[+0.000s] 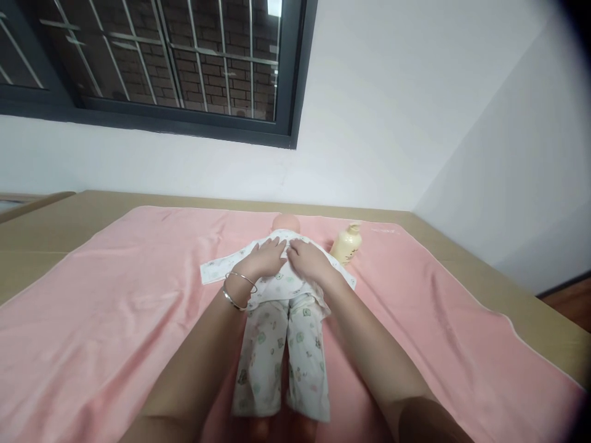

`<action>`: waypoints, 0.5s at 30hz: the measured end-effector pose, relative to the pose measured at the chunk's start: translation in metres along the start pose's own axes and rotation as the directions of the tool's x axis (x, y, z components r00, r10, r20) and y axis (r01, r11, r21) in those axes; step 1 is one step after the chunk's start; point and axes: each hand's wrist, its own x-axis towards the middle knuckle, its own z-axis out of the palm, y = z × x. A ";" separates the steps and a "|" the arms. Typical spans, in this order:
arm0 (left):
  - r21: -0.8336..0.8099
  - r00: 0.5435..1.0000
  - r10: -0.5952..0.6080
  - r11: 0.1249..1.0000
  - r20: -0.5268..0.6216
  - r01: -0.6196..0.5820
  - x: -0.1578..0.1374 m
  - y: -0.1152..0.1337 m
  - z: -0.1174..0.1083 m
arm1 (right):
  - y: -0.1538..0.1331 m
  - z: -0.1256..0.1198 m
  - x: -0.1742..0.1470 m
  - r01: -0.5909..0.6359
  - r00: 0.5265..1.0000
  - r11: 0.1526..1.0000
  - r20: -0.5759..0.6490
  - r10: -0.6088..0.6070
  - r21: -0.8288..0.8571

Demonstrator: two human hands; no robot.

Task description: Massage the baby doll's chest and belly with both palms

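Observation:
A baby doll [286, 223] lies stretched out on a pink sheet [152, 271], its smooth bald head at the far end. It wears a white patterned long-sleeved top [279, 288] and matching trousers [261, 363], with both sleeves spread out sideways. My left hand [268, 257], with bangles at the wrist, rests flat on the left side of the doll's upper body, fingers extended. On the right side, my right hand [308, 258] lies on the top with its fingers stretched, slightly bent. The fingertips of both hands come close together near the middle. No face shows on the doll.
A pale yellow pump bottle [346, 245] stands on the sheet just beyond the doll's right sleeve. Under the sheet is a tan surface [462, 261] that meets a white wall [369, 123]. A dark-framed barred window [295, 80] is set above.

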 end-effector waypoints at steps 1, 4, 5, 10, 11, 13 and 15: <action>-0.008 1.000 -0.022 1.000 0.004 0.022 0.006 -0.003 0.005 | 0.008 0.004 0.006 -0.018 1.000 0.999 -0.023 0.019 0.047; -0.088 0.999 -0.048 0.995 -0.024 0.046 0.022 -0.014 0.020 | 0.028 0.019 0.020 -0.069 0.995 0.992 -0.068 0.077 0.108; -0.123 0.996 -0.062 0.991 -0.060 0.054 0.027 -0.018 0.024 | 0.031 0.022 0.022 -0.079 0.994 0.992 -0.072 0.087 0.098; -0.183 0.977 -0.184 0.970 -0.109 0.162 0.031 -0.021 0.027 | 0.021 0.022 0.015 -0.092 0.995 0.995 0.034 0.094 -0.046; -0.155 0.980 -0.186 0.973 -0.071 0.173 0.027 -0.018 0.024 | 0.015 0.018 0.010 -0.082 0.994 0.993 0.068 0.088 -0.079; -0.079 0.989 -0.148 0.986 0.007 0.148 0.016 -0.011 0.015 | 0.003 0.005 -0.001 -0.037 0.992 0.990 0.117 0.054 -0.137; -0.018 0.997 -0.069 0.997 0.039 0.070 0.003 -0.005 0.004 | -0.008 -0.010 -0.012 0.019 0.990 0.988 0.141 0.003 -0.153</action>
